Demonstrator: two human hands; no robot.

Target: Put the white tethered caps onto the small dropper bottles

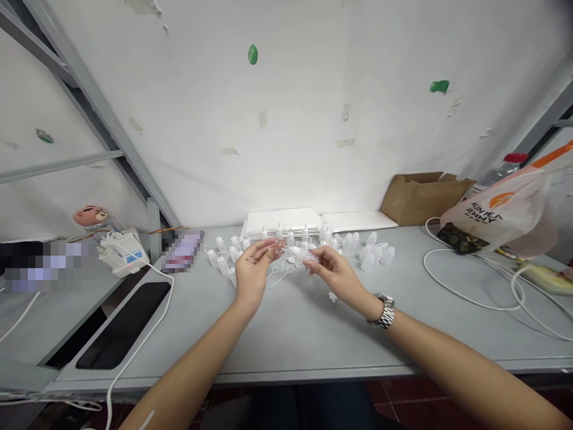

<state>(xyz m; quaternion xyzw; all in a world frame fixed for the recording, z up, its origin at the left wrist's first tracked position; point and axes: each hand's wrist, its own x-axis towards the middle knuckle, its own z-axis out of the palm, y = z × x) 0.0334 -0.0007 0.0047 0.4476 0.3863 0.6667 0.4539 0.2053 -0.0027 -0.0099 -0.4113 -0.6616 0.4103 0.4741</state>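
Observation:
My right hand (336, 275), with a metal watch on its wrist, grips a small translucent squeeze bottle (308, 255) lying on its side, its neck pointing left. The fingers of my left hand (254, 269) are pinched together just left of that neck; what is between them is too small to make out. Behind and beside the hands stand several capped white dropper bottles (220, 243), thin tips upward. Loose white caps with ring straps (283, 275) lie on the grey table (295, 334) between my hands. Right of them are several uncapped translucent bottles (367, 260).
White flat boxes (282, 218) and an open cardboard box (421, 200) line the wall. At right are a plastic bag (505, 206) and looped white cable (470, 307). At left lie a black phone (125, 325), a purple phone-like item (182, 251) and a power strip (123, 254).

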